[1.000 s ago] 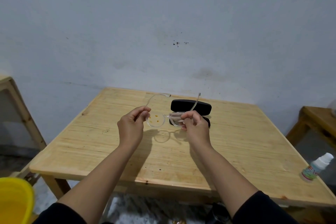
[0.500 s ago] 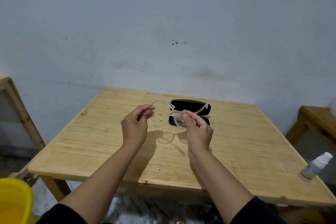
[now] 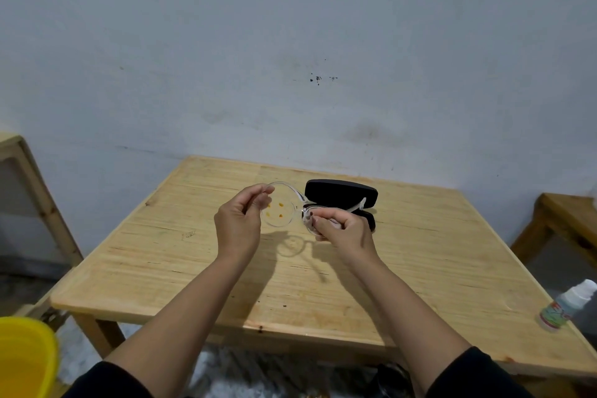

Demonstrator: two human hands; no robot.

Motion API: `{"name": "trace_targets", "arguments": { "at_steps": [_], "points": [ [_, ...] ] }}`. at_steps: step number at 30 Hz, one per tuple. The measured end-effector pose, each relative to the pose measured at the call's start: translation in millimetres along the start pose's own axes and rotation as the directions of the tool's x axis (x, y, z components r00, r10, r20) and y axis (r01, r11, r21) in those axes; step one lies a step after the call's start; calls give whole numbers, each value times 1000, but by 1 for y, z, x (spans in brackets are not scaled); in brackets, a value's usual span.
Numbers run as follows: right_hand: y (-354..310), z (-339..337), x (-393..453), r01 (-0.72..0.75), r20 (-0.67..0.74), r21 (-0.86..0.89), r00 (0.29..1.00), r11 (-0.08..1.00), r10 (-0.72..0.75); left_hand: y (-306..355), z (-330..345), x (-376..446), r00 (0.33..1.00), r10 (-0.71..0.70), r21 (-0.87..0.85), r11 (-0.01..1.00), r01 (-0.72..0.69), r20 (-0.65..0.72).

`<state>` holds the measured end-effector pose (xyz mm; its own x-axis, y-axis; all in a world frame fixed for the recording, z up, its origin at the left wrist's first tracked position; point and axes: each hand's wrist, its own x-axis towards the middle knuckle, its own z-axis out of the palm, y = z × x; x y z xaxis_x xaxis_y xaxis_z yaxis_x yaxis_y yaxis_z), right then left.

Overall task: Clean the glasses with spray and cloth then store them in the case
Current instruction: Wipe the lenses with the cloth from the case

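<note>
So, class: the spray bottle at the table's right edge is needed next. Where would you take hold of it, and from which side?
Grip the spray bottle around its labelled body, below the white cap. It leans, with the cap tipped up and to the right, so a wrap around the wider body looks steadier than pinching the narrow top. Come in from the left, over the table, probably with the right hand.

Wooden table (image 3: 420, 255) bears case (image 3: 339, 195), apparently open, spray bottle (image 3: 563, 308).

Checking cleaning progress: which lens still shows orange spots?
The lens by the left hand. It carries several orange spots; the other lens is mostly hidden by the right hand.
</note>
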<state>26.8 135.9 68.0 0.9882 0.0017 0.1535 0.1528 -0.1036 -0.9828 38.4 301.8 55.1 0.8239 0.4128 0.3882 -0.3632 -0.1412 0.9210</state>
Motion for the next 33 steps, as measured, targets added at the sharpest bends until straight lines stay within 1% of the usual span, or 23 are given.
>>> {"name": "trace_targets", "arguments": {
  "at_steps": [2, 4, 7, 11, 14, 17, 20, 25, 30, 33],
  "points": [
    [0, -3, 1, 11, 27, -43, 1000, 999, -9, 0, -1, 1, 1000, -2, -4, 1000, 2, -17],
    [1, -3, 1, 13, -3, -57, 1000, 998, -14, -1, -2, 4, 999, -7, -4, 1000, 6, -48],
    [10, -2, 1, -23, -139, 6, 990, 1000, 23, -2, -3, 7, 996, -4, -6, 1000, 3, -87],
    [15, 8, 0, -64, -344, 144, 932, 987, 110, -5, -3, 3, 998, 12, 29, 1000, -10, -68],
    [11, 15, 2, -38, -411, 215, 903, 976, 126, -6, 0, -2, 999, 29, 60, 998, -26, -46],
    [8, 16, 4, -63, -363, 256, 919, 965, 156, -4, 0, -2, 998, 33, 65, 997, -29, -56],
    [9, 14, 4, -40, -297, 241, 948, 970, 113, -4, -4, 4, 997, 34, 59, 998, -30, -69],
    [8, 15, 5, 44, -324, 198, 946, 979, 23, -2, -5, 7, 996, 29, 38, 999, -25, -89],
    [10, 16, 6, 62, -342, 167, 940, 984, -1, -2, -7, 5, 996, 28, 39, 999, -25, -85],
    [9, 17, 5, 54, -339, 197, 941, 979, 17, -3, -8, 4, 998, 21, 45, 999, -18, -58]
  ]
}}
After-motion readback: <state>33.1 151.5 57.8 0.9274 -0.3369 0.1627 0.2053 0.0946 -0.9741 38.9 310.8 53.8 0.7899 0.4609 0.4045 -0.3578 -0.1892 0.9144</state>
